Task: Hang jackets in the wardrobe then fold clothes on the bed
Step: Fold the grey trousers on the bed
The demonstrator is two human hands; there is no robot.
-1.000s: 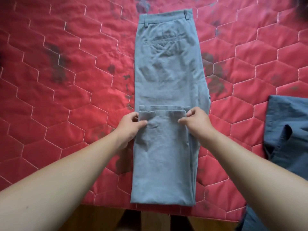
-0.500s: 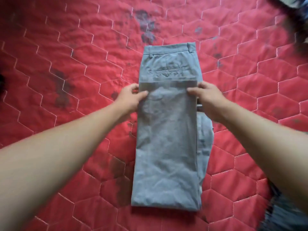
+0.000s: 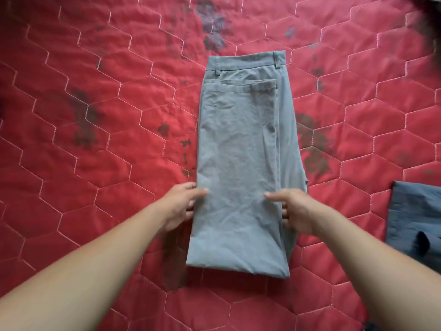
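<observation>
Now left hand (image 3: 181, 204) and right hand (image 3: 294, 211) pinch one pair of trousers (image 3: 238, 151); one blue garment (image 3: 415, 211) nearby.

Red quilted cover (image 3: 95, 96): lies flat, fills the view, stitched in pale hexagons. Dark patches (image 3: 214, 27): scattered over its surface, at top centre, left and right of centre. Blurred dark object (image 3: 427, 22): top right corner, unidentifiable

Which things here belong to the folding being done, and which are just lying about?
In the job: grey trousers, folded in half; left hand and right hand, gripping their side edges; red quilted bedcover underneath them.

Lying about: dark blue garment at the right edge, untouched and apart from the trousers.
</observation>
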